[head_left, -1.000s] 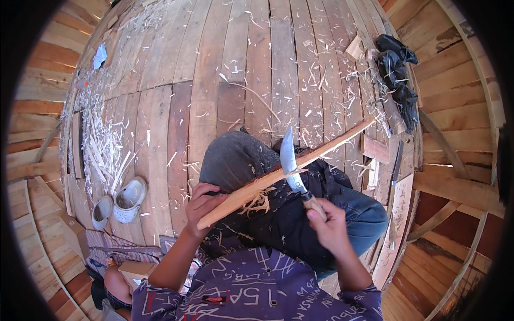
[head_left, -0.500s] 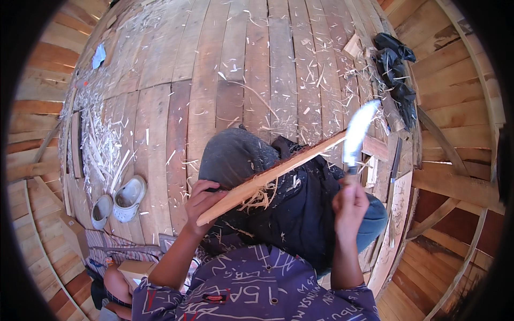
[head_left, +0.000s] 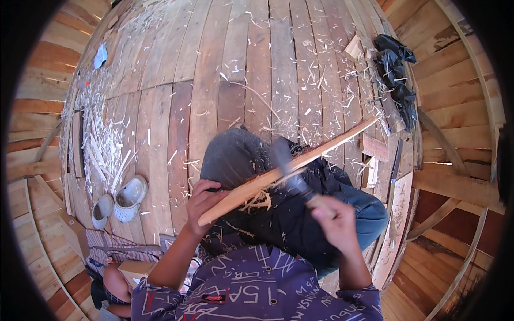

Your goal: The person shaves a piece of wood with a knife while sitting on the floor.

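A long wooden strip (head_left: 316, 153) slants up to the right across my lap, dark bark along its far edge. Near its lower left end my left hand (head_left: 204, 203) is closed round it. In my right hand (head_left: 336, 219) is the handle of a knife (head_left: 293, 179), whose blade is smeared by motion and meets the strip about midway. A thin sliver lifts from the wood beside the blade. Curled shavings (head_left: 258, 201) cling below the strip, over the dark cloth (head_left: 278, 224) on my lap.
Grey clogs (head_left: 130, 199) stand on the plank floor at left, near a heap of shavings (head_left: 101, 155). Black plastic (head_left: 396, 69) lies far right, with wood offcuts (head_left: 375, 148) below it. At lower left, part of another person (head_left: 116, 284) sits by a cardboard box (head_left: 134, 268).
My right hand has swung the knife left and down, from upright beyond the strip's right part to the strip's middle. My left hand and the strip stay nearly in place.
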`<move>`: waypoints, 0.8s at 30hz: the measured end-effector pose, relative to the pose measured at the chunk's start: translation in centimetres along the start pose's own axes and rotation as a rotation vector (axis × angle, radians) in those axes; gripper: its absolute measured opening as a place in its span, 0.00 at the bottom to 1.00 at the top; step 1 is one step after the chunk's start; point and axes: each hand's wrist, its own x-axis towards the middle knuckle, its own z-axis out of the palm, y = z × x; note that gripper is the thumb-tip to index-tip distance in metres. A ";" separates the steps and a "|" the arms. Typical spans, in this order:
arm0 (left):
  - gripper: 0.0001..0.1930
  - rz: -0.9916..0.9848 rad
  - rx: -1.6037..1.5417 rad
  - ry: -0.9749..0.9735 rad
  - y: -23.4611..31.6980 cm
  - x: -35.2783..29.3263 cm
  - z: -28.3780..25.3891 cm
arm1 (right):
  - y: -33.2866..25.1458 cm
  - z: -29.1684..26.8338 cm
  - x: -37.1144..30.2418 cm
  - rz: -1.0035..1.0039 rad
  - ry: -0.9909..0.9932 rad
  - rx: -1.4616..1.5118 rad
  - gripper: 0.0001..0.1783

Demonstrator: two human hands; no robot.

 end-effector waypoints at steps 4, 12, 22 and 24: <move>0.16 -0.023 -0.012 0.025 0.4 0.1 0.4 | -0.5 0.3 0.1 0.093 0.082 0.128 0.13; 0.17 -0.014 -0.007 0.032 0.2 -0.5 0.4 | 0.3 -1.3 -0.8 0.212 0.226 0.215 0.11; 0.14 0.087 0.143 0.015 0.5 -0.4 0.2 | -0.6 -2.2 -0.5 0.099 0.381 0.298 0.15; 0.14 0.092 0.144 0.000 0.7 -0.1 0.2 | -1.0 -1.8 -1.3 0.119 0.382 0.116 0.15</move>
